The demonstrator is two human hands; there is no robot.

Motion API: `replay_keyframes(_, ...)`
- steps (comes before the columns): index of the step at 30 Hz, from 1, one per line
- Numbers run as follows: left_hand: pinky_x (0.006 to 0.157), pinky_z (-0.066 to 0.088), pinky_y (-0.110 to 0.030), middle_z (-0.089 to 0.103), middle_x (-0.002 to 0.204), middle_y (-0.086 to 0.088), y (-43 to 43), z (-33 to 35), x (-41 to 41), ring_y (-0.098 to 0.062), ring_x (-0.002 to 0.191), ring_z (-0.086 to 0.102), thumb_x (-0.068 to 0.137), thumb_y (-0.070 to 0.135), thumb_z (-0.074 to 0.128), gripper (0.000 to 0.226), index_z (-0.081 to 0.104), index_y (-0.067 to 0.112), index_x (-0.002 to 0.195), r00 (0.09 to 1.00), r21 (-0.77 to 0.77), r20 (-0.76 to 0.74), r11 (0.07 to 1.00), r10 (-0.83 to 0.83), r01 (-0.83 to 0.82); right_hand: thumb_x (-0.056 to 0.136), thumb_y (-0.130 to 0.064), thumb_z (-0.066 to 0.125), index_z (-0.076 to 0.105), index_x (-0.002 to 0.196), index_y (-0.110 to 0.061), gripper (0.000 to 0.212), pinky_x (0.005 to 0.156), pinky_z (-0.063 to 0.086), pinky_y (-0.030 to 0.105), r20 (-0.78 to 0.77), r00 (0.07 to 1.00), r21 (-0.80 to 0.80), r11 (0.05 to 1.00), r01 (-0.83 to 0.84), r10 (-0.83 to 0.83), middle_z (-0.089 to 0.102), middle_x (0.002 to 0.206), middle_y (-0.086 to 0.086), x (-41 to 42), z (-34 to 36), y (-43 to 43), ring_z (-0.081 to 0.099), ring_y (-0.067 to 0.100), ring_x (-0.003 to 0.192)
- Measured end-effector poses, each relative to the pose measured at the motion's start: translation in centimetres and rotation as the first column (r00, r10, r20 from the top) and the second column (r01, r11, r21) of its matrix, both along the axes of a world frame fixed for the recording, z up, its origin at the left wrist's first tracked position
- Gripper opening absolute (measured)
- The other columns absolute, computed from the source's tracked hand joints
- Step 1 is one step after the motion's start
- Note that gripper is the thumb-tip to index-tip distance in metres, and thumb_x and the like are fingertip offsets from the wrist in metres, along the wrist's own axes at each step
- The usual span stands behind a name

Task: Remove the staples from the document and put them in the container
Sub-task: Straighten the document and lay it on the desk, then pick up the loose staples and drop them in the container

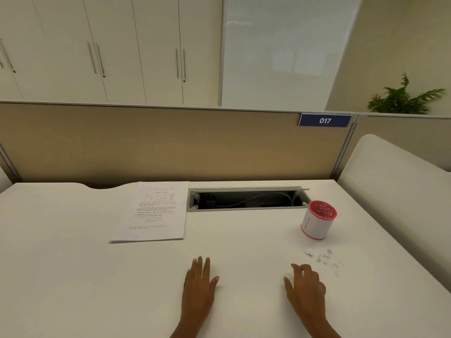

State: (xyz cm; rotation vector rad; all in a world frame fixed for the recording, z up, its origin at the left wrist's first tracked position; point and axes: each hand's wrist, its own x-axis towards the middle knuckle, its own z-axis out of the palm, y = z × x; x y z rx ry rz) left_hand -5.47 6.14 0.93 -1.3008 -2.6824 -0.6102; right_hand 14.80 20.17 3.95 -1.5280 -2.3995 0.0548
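step: gathering loose staples (pixel 322 261), judged | left hand (pixel 199 286) flat, empty on tabletop (pixel 73 276) | right hand (pixel 306 284) spread, empty, beside staples | document (pixel 153 213) far left | container (pixel 318 219) behind staples | next: pinch, drop in

The document (pixel 152 212) is lying on the worktop (pixel 73 276) toward its far edge, left of centre. Just to its right, the cable tray (pixel 246 198) is sitting sunk into the worktop, with a cable lying in it. The container (pixel 318 220) is standing right of the tray, near its right end and a little nearer the person, holding staples. Loose staples (pixel 322 259) are lying scattered on the worktop in front of the container. The left hand (pixel 199 286) is resting flat near the front edge, and the right hand (pixel 306 286) is resting beside it, just left of the loose staples. A partition (pixel 158 142) is standing behind the worktop.
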Motion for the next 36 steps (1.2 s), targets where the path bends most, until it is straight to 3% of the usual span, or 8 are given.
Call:
replay_keyframes(4,0.082,0.050,-0.032,0.072,0.101,-0.011,0.2,0.4,2.0,-0.025,0.094,0.068,0.096,0.043,-0.002,0.057,0.043,0.012,0.114,0.999,-0.003,0.044,1.000,0.002,-0.002,0.037,-0.021,0.090,0.068,0.082,-0.007,0.052,0.038,0.046,0.034,-0.027,0.997,-0.081,0.995,0.063,-0.066,0.059,0.065,0.011,2.9,-1.0,-0.8,0.058,0.030,0.049)
replay_keyframes(7,0.066,0.057,-0.036,0.072,0.101,-0.013,0.3,0.2,2.3,-0.026,0.092,0.069,0.095,0.043,-0.002,0.059,0.044,0.011,0.113,0.996,-0.025,0.079,0.999,0.030,-0.028,0.062,-0.027,0.064,0.067,0.084,-0.004,0.032,0.034,0.042,0.030,-0.030,0.996,-0.088,0.993,0.078,-0.081,0.056,0.061,0.012,3.7,-1.2,-1.0,0.054,0.030,0.046)
replay_keyframes(10,0.067,0.057,-0.038,0.071,0.102,-0.014,0.3,-0.3,2.3,-0.027,0.093,0.069,0.095,0.044,-0.002,0.060,0.043,0.010,0.113,0.996,-0.068,0.077,0.997,0.045,-0.039,0.067,-0.018,0.055,0.059,0.094,-0.006,0.030,0.031,0.036,0.027,-0.037,0.999,-0.046,0.998,0.031,-0.032,0.052,0.058,0.012,3.7,-1.2,-1.0,0.050,0.028,0.044)
replay_keyframes(17,0.070,0.057,-0.038,0.071,0.104,-0.014,1.1,0.4,1.4,-0.026,0.094,0.069,0.096,0.042,-0.002,0.079,0.069,0.008,0.102,0.997,-0.167,0.070,0.986,0.039,-0.027,0.056,0.004,0.075,0.068,0.097,-0.010,0.043,0.037,0.035,0.027,-0.127,0.992,-0.095,0.995,-0.015,0.003,0.051,0.063,0.013,0.0,-0.4,-0.7,0.051,0.030,0.050)
replay_keyframes(23,0.072,0.056,-0.040,0.070,0.105,-0.013,2.8,0.7,-0.5,-0.026,0.097,0.068,0.095,0.042,-0.002,0.079,0.069,0.007,0.103,0.995,-0.211,0.083,0.977,0.049,-0.030,0.090,-0.023,0.049,0.054,0.105,-0.010,0.021,0.071,0.048,0.042,-0.307,0.949,-0.264,0.952,-0.155,0.069,0.050,0.092,0.011,-5.9,1.7,-0.2,0.054,0.032,0.082)
replay_keyframes(28,0.077,0.054,-0.044,0.069,0.110,-0.013,4.4,-0.1,-0.8,-0.027,0.102,0.065,0.094,0.045,-0.001,0.079,0.067,0.008,0.106,0.994,-0.218,0.105,0.976,0.038,-0.014,0.093,-0.026,0.040,0.050,0.115,-0.009,0.029,0.086,0.041,0.043,-0.156,0.943,-0.148,0.937,-0.316,0.293,0.040,0.103,0.006,-8.8,1.6,0.4,0.044,0.031,0.099)
replay_keyframes(33,0.081,0.052,-0.045,0.067,0.113,-0.016,5.3,-0.2,-1.7,-0.029,0.104,0.064,0.095,0.045,0.000,0.077,0.065,0.006,0.109,0.992,-0.205,0.122,0.979,0.014,0.011,0.068,-0.012,0.074,0.062,0.108,-0.011,0.043,0.056,0.049,0.036,-0.110,0.989,-0.111,0.987,-0.114,0.102,0.058,0.088,0.013,-9.6,0.7,1.6,0.056,0.028,0.073)
replay_keyframes(36,0.082,0.052,-0.045,0.066,0.114,-0.017,5.7,-0.3,-2.3,-0.031,0.105,0.063,0.095,0.045,0.000,0.077,0.064,0.006,0.109,0.991,-0.200,0.135,0.980,0.016,0.011,0.075,-0.029,0.067,0.050,0.122,-0.010,0.053,0.073,0.046,0.041,-0.154,0.988,-0.164,0.986,-0.013,-0.013,0.053,0.106,0.016,-9.6,0.7,1.6,0.051,0.032,0.094)
